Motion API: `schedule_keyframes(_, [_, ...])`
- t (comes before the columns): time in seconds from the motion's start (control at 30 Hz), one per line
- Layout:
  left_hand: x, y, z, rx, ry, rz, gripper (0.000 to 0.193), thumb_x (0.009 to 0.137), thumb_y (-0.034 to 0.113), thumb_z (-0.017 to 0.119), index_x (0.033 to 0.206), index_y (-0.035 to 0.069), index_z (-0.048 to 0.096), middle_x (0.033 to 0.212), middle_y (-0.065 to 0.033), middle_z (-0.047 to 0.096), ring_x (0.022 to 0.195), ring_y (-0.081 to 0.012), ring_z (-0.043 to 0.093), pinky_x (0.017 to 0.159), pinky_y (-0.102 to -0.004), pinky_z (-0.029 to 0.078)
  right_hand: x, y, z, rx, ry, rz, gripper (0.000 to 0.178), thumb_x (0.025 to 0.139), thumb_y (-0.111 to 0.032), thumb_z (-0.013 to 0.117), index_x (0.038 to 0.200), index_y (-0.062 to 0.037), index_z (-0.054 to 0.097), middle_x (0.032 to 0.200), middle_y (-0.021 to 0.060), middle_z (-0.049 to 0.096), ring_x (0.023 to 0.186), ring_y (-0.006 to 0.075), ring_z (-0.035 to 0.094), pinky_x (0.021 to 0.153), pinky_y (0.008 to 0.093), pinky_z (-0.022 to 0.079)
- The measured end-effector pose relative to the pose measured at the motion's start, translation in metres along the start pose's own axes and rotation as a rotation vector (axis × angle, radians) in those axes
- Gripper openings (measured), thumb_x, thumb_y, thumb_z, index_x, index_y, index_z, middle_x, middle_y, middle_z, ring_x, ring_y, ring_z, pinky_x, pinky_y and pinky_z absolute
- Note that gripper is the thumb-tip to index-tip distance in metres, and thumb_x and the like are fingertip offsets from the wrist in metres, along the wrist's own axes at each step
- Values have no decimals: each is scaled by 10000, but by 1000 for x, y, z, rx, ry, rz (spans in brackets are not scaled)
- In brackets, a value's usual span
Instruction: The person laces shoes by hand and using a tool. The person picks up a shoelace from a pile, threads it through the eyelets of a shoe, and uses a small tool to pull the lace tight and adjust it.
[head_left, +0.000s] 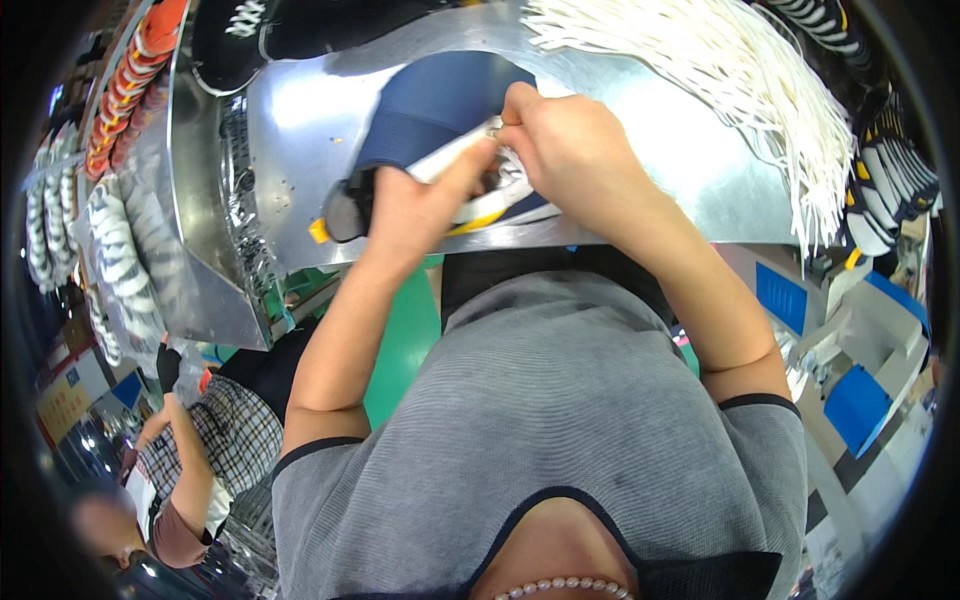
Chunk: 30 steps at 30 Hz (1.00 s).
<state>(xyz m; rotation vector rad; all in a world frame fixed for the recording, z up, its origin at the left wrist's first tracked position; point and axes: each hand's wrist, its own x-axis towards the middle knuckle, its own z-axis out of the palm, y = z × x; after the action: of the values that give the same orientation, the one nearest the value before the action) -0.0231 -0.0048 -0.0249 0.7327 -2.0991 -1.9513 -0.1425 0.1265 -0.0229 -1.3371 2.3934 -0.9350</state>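
Observation:
On the metal worktable (300,110) in front of me lies a sneaker (348,212) in grey, black, white and yellow, on its side. My left hand (425,205) grips its upper near the opening, with thumb and fingers closed. A white shoelace (512,180) bunches at the eyelet area, and my right hand (570,145) pinches part of it just beside the left fingertips. Both hands hide much of the shoe's middle. Against its far side rests a smooth dark blue curved piece (445,95) with a ribbed band; whether it joins the shoe I cannot tell.
Loose white shoelaces (690,80) spread over the table's far right. Black shoes (300,25) lie at the far left. Racks of orange shoes (130,80) and white shoes (125,250) stand left, more striped shoes (890,180) right. Another person (190,470) works at lower left.

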Motion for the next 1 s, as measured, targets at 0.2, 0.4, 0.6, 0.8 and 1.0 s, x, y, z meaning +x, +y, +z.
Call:
schedule_keyframes(0.2, [12,23,-37,88,-67,-272,361,876,174,738,1165,-11,626,929,-90,698,794,-142,657,716,-304,542,27,-28,-4,-190,-75,-150,176,872,-146,582,970,-11,525,787,193,664,748,358,682,588,463,513])
schedule_keyframes(0.4, [7,-6,-23,-255,-111,-118,178,908,166,666,949,-8,662,758,-36,663,637,-97,603,593,-264,493,11,-22,7,6,-42,164,199,918,-122,559,1077,-24,490,763,237,650,741,455,654,676,535,491])
schedule_keyframes(0.6, [14,-12,-17,2,-60,-37,279,886,262,715,968,-5,696,831,-108,703,741,-211,669,700,-347,533,24,-18,11,-257,25,70,298,898,-157,548,1097,55,481,783,253,673,739,420,685,642,503,532])
schedule_keyframes(0.8, [-2,10,-28,-230,-151,-49,163,946,150,616,918,-5,660,797,-48,673,639,-103,596,619,-236,477,16,-30,5,49,46,50,163,970,-95,495,1080,19,456,794,241,656,709,421,649,636,500,490])
schedule_keyframes(1.0, [-12,4,-8,-231,-128,-57,140,949,122,612,954,-10,661,802,-56,674,637,-104,582,618,-235,470,6,-44,0,-142,-123,202,274,847,-70,606,1074,24,483,785,205,688,783,362,692,680,453,529])
